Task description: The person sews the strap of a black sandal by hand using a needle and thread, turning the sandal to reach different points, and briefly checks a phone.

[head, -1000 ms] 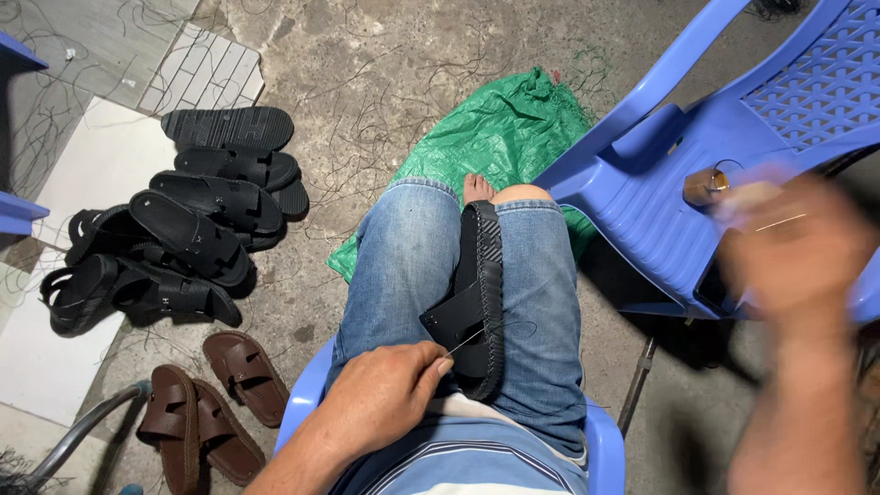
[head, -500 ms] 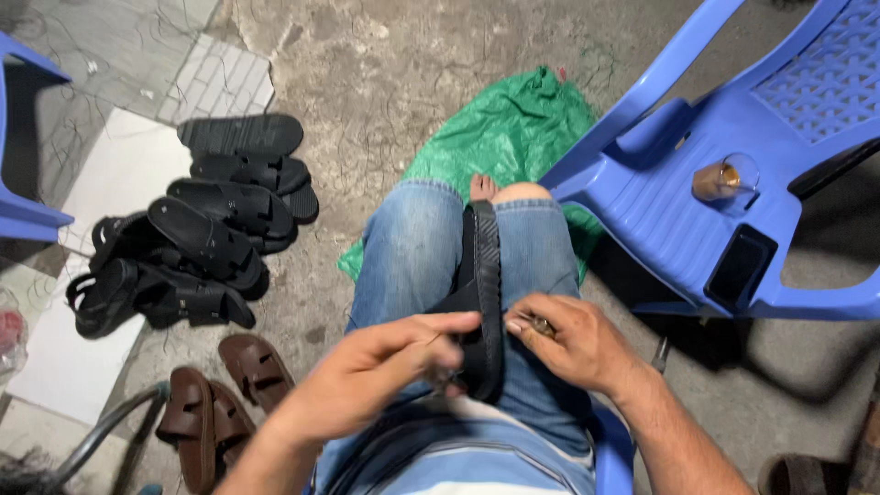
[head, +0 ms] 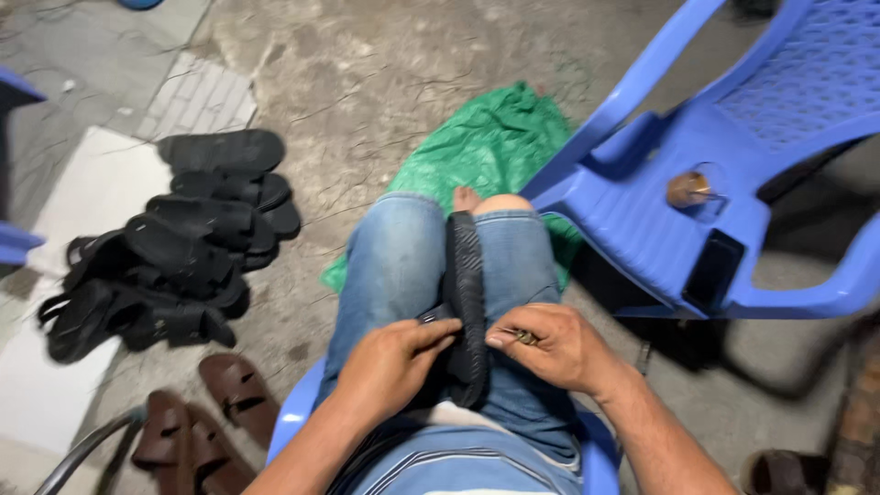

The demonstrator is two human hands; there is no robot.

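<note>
Black rubber sandal w/ ribbed tread sole (head: pixel 466 293) lies lengthwise on person's lap, wedged btwn the two denim-clad thighs (head: pixel 394 275), sole edge up, toe end far, heel end near the body. Left hand (head: pixel 390 362) fingers closed on the black strap/side of the sandal at its near-left; right hand (head: pixel 559 344) pinched together on a small brass-coloured metal tool or pin (head: pixel 524 337), tip touching sandal's right edge. Can't tell exactly what the tool is, too small. Judgement: sandal looks light, soft and bendy rubber, tread gives decent friction so not slippery, not fragile; strap is the floppy part. Best hold prob. around the mid sole or at strap root, w/ thighs clamping it steady. Left of scene: pile of black rubber sandals (head: pixel 174 257) on concrete, brown sandals (head: pixel 206 422) near-left. Green plastic sheet (head: pixel 486 147) far, under the legs. Right: blue plastic chair (head: pixel 697 183) w/ small round brass-topped object (head: pixel 687 188) and dark phone-like slab (head: pixel 710 270) on the seat, well apart from the hands.
</note>
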